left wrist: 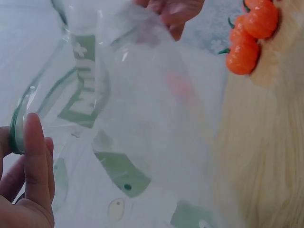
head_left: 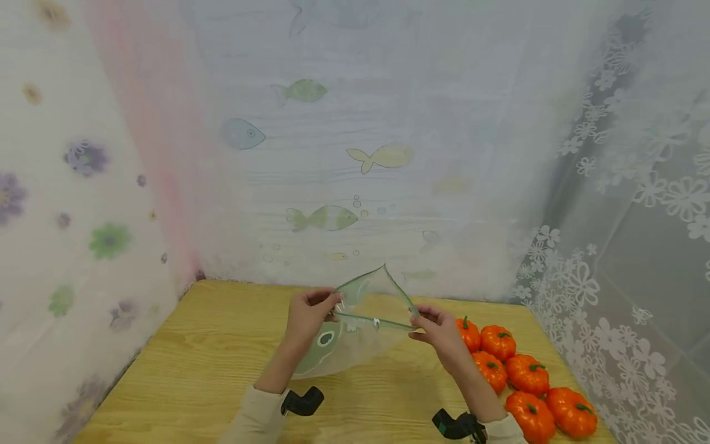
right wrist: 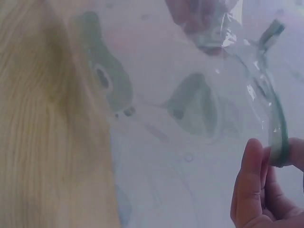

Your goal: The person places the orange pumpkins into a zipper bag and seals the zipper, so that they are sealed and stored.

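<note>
A clear plastic zip bag with green printing and a green strip along its mouth is held up above the table. The mouth gapes, with its far edge raised to a peak. My left hand pinches the left end of the mouth between thumb and fingers. At the right end, my right hand pinches the rim the same way. In the left wrist view the bag hangs between the hands and looks see-through, with nothing visible inside. The right wrist view shows the green strip between the fingers of the right hand.
Several small orange pumpkins with green stems stand on the right of the wooden table. Behind the table hangs a pale curtain with fish prints. Flower-patterned sheets enclose the left and right sides.
</note>
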Tool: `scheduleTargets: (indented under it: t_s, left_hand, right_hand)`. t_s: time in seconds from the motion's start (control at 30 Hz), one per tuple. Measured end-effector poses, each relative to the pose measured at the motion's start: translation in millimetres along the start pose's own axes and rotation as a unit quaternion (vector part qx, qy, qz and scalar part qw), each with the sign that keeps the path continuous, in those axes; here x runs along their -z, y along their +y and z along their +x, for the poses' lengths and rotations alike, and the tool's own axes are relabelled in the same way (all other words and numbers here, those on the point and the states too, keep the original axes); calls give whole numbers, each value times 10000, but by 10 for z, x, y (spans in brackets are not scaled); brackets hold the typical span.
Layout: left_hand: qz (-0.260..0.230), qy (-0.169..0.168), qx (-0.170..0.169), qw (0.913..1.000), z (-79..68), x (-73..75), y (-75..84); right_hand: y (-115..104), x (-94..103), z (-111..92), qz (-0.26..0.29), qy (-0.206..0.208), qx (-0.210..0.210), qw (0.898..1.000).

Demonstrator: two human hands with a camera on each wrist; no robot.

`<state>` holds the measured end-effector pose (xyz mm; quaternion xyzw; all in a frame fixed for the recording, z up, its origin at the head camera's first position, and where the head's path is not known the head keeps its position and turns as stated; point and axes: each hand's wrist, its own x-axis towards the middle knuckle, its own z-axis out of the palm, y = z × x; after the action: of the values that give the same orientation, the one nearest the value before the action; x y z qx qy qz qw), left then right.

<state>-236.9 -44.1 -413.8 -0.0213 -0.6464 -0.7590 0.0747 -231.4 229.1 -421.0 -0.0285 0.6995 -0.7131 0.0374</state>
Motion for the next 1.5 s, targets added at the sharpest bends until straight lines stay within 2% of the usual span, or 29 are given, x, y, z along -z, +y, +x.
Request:
scheduleTargets:
  t_s: [0.1,0.2,0.33,0.53,0.7,0.83,0.97,1.17,1.5]
  left_hand:
    - [-89,271,-44,9996,12,93,59]
    - [-126,372,-64,9992,18,152,94]
    - [-64,296,-84,9995,8,167,117]
    - [278,115,-94,9995,-36,153,134]
    - [759,-257,-141,9967,-43,138,129]
    - [823,-536,-122,9951,-45,127,135]
    - [697,-369,-180,9967,-55,145,150]
    - [386,51,-290,9988,-45,212,148]
    - [237,96,-424,9988,-66,186,159]
  right_hand:
    - [-35,78,-2,-61,36,59,10000]
    - [-62,133,-11,-148,53,58,9999]
    - [-79,171,-11,-275,128,13,9995]
    - [-72,200,-8,-321,182,56,9993]
    - [-59,216,-29,-314,-304,212,9988]
    - [-50,222,-54,-422,-827,404,9949]
    - [-50,225,-74,-518,-1043,534,9918]
    - [-67,236,-66,-419,-932,309,9943]
    - [-41,235,-47,-80,-1143,262,9931]
